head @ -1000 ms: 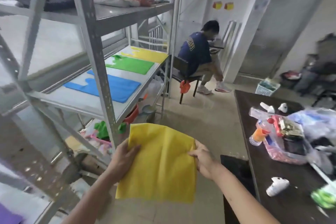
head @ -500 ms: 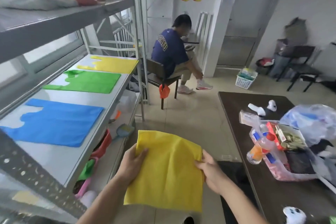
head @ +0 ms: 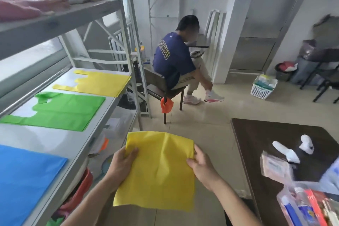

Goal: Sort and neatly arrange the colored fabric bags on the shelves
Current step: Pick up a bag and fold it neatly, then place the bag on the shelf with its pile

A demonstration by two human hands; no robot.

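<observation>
I hold a yellow fabric bag [head: 159, 172] spread flat in front of me, over the floor beside the shelf. My left hand [head: 122, 166] pinches its upper left edge and my right hand [head: 202, 166] grips its upper right edge. On the white middle shelf [head: 77, 139] to my left lie three flat bags in a row: a blue bag [head: 25, 176] nearest, a green bag [head: 60, 111] in the middle, and a yellow bag [head: 99, 83] farthest. Pink and pale fabric [head: 36, 3] is piled on the upper shelf.
A person sits on a chair [head: 165, 88] just beyond the shelf's far end. A dark table [head: 266, 143] at right carries white objects, packets and plastic bags. More coloured fabric fills a red tub [head: 82, 187] on the lower shelf. A white basket [head: 263, 87] stands on the floor.
My view has swung left and moved along the shelf, bringing the three laid-out bags closer. Both hands keep the same hold on the yellow bag.
</observation>
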